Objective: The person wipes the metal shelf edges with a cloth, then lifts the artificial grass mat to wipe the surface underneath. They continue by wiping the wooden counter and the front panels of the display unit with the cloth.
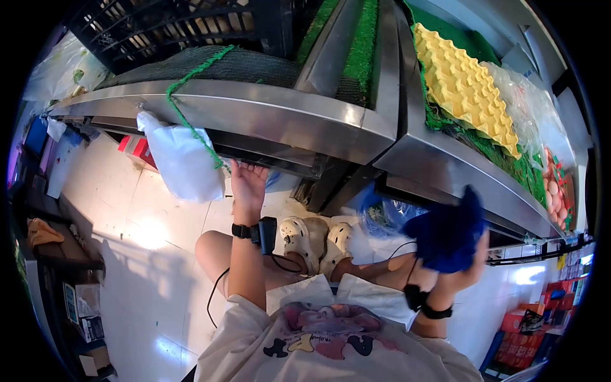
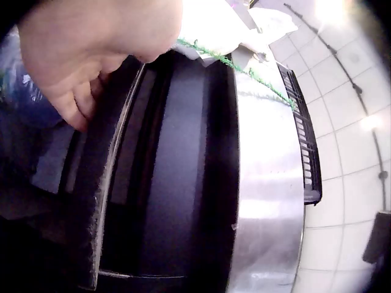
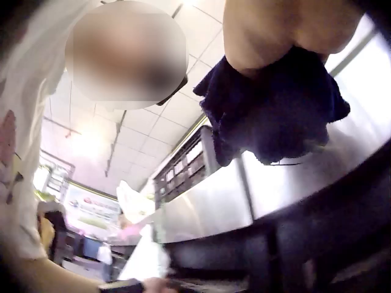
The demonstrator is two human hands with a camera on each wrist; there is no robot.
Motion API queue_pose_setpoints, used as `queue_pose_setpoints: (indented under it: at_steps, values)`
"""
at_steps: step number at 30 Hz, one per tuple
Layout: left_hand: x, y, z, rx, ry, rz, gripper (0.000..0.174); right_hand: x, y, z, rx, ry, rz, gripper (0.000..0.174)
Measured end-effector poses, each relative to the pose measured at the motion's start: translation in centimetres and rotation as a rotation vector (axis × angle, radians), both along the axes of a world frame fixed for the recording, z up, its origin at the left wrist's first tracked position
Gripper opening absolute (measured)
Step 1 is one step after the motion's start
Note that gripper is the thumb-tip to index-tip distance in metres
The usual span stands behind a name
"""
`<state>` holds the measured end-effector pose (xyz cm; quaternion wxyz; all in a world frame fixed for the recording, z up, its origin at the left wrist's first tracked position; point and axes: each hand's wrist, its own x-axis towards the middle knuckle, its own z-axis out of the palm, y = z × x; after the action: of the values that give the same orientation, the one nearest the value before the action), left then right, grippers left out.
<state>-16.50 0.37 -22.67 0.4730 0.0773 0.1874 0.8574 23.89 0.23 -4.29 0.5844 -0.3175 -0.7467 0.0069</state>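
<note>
My right hand (image 1: pixel 472 262) grips a dark blue cloth (image 1: pixel 445 232), bunched up and blurred in the head view. In the right wrist view the cloth (image 3: pixel 269 113) hangs in folds below the hand, in front of the steel counter front. My left hand (image 1: pixel 249 188) is palm up under the steel counter edge (image 1: pixel 267 114), its fingers at a dark rail (image 2: pixel 113 146). The left wrist view shows these fingers bent loosely beside the rail, with some fingertips hidden. A white plastic bag (image 1: pixel 181 159) hangs left of this hand, beside a green cord (image 1: pixel 188 124).
A black crate (image 1: pixel 191 28) stands on the counter. A yellow egg tray (image 1: pixel 464 86) and eggs (image 1: pixel 555 197) lie at the right. Below are a red box (image 1: pixel 135 151) and a clear plastic bag (image 1: pixel 382 213). Dark shelves (image 1: pixel 63 248) stand at the left, red packages (image 1: pixel 519 340) at lower right.
</note>
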Motion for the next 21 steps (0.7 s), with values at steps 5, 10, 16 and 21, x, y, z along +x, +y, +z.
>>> queue_pose_setpoints:
  at_steps: [5, 10, 16, 21]
  values:
    - [-0.1, -0.2, 0.4, -0.03, 0.027, -0.03, 0.056, -10.5, -1.4, -0.8, -0.04, -0.376, 0.457, 0.034]
    - [-2.8, -2.6, -2.2, 0.018, 0.142, -0.296, 0.067, -23.3, 2.1, -4.0, 0.204, -0.432, 0.497, 0.039]
    - [-1.9, -2.0, -0.5, -0.095, -0.013, -0.13, 0.057, -30.2, 4.7, -8.0, -0.031, -0.68, 0.371, 0.038]
    - [-2.4, -2.6, -2.7, -0.182, 0.252, -0.162, 0.067, -29.7, 4.8, -7.0, -0.304, -0.788, 0.304, 0.044]
